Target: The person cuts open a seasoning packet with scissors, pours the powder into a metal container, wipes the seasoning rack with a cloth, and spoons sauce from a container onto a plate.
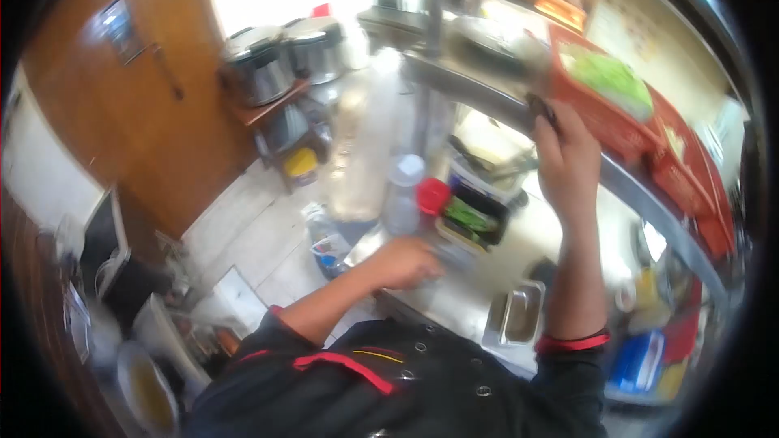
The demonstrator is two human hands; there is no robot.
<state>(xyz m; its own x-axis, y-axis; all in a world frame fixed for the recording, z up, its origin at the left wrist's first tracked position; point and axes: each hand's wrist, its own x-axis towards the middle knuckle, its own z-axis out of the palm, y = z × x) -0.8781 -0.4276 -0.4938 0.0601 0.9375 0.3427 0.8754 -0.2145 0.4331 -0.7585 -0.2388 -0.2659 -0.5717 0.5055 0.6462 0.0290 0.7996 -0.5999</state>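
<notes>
Up high, the right hand (570, 158) curls round a small dark thing (542, 110) at the metal shelf (475, 91), perhaps to steady it; well apart, the left hand (408, 264) blurs over the bench (454, 300), its hold I cannot tell, the greens tub (499, 211) likely kept close for reach

Commercial-looking kitchen around me: two round, silvery metal pots (266, 73); red plastic baskets (621, 139), one holding pale-green leafy vegetables (610, 83); black rectangular tub (492, 233) of green leaves (467, 215); rectangular steel pan (505, 320); black, red-trimmed, cook-style jacket (454, 381).
</notes>
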